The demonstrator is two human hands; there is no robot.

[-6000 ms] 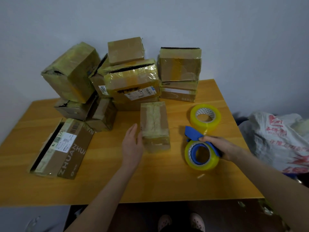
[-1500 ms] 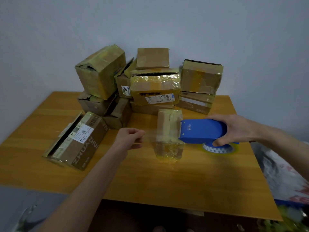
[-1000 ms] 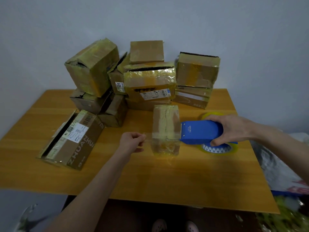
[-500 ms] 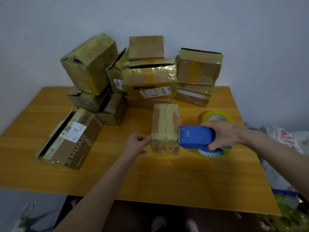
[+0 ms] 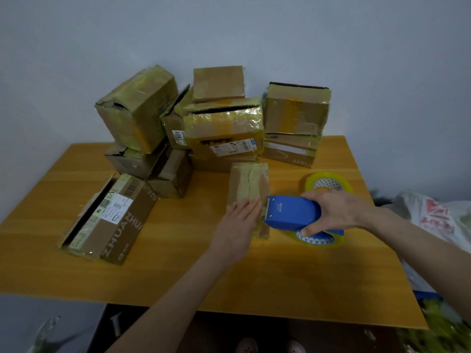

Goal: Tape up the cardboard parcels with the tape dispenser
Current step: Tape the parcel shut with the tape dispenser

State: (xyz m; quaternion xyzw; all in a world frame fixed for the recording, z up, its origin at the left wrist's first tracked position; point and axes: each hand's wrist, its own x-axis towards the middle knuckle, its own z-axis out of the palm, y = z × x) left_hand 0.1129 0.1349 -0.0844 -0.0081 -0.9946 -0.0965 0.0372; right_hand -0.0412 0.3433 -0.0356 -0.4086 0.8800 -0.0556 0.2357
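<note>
- We work at the table point(image 5: 305, 276); the stacked parcels point(image 5: 224, 128) stand along its back edge.
- The small parcel point(image 5: 248, 182) lies near the table's centre.
- The tape dispenser point(image 5: 293, 212), gripped by our right hand point(image 5: 336, 210), now butts against the small parcel's right side.
- Our left hand point(image 5: 235, 225), pinching the tape end a moment ago, now presses flat on the parcel top, fingers straight. We judge the strip laid and cutting next.

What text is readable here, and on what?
"ZHUANZHU": side of the flat box, left.
"790", then an unclear character: white sticker on a stacked box.
Too small or blurred: the shipping label on the flat box, the label on the middle parcel, the white mark on the tape dispenser, red print on the plastic bag.
</note>
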